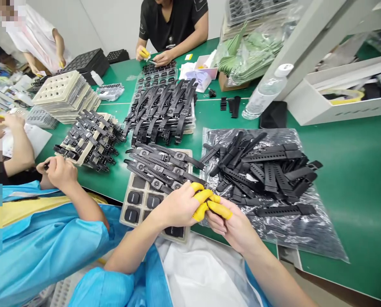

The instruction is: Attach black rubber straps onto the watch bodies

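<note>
My left hand (187,204) and my right hand (227,219) meet in front of me, with yellow covers on several fingertips. Both are closed around a small black object, mostly hidden by the fingers. Under and beside my left hand lies a beige tray (122,216) with square black watch bodies (134,197) in its pockets and strapped watches (158,168) laid across its far part. Beyond my right hand, a pile of loose black straps (270,170) rests on a clear plastic bag (318,238).
Stacked trays of strapped watches (161,106) stand beyond the tray, with another stack (91,140) to the left. A water bottle (267,91) and white box (347,100) stand at the right. Co-workers' hands are at left and across the green table (363,170).
</note>
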Demonstrator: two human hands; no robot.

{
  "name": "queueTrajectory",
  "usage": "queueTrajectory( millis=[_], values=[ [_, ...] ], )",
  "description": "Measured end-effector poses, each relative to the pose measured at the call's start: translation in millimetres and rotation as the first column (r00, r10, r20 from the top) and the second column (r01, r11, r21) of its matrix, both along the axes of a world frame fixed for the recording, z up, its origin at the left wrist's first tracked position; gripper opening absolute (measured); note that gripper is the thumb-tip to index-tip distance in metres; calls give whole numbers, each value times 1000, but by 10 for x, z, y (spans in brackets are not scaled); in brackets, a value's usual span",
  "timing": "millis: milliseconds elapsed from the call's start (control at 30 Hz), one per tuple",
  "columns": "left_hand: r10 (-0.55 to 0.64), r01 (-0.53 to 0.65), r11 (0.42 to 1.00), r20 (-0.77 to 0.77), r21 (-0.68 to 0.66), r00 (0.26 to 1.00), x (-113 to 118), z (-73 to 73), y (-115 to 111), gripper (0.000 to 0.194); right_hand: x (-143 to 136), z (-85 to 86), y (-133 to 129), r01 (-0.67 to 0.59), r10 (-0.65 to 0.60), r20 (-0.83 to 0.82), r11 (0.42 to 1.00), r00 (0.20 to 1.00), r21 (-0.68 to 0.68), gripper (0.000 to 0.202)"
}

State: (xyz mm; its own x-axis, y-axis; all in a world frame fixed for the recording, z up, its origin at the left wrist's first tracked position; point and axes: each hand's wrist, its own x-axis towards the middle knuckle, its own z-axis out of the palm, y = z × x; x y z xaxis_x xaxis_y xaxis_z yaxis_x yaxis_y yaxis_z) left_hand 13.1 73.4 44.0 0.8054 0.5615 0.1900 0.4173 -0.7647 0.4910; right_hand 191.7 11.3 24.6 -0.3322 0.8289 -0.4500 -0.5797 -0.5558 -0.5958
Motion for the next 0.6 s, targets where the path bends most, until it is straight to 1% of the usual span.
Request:
queueTrajectory(
  millis=[33,100,233,300,367,400,433,500,533,600],
  values=[
    [-5,5,1000,-23,9,1000,-2,2,-1,45,5,-5,-6,-5,5,12,1000,1000,-2,43],
    [-20,20,1000,-15,-1,1000,-4,11,2,45,9,-9,-19,-14,14,33,1000,999,2,44],
    [-49,65,991,134,-118,990,9,48,6,45,-6,-14,-50,-15,12,66,999,998,48,43],
    [-29,56,984,161,-167,987,12,79,-6,47,-4,-25,-67,10,-22,109,994,994,108,42],
    [10,13,982,121,-187,993,-16,127,-23,51,23,-43,-72,31,-82,222,974,972,225,38],
    [36,-20,983,84,-180,996,-50,162,-27,53,49,-50,-66,18,-114,305,954,946,301,36],
    [68,-61,985,41,-164,997,-102,206,-26,55,80,-55,-52,-27,-135,398,926,908,376,34],
    [157,-162,980,-46,-114,986,-262,323,1,55,145,-49,2,-187,-154,582,856,798,483,32],
    [207,-214,973,-85,-86,975,-370,394,26,51,169,-36,40,-273,-169,658,814,734,514,30],
    [284,-292,956,-148,-36,947,-629,544,91,38,170,3,128,-421,-227,761,720,608,551,27]
  ],
)
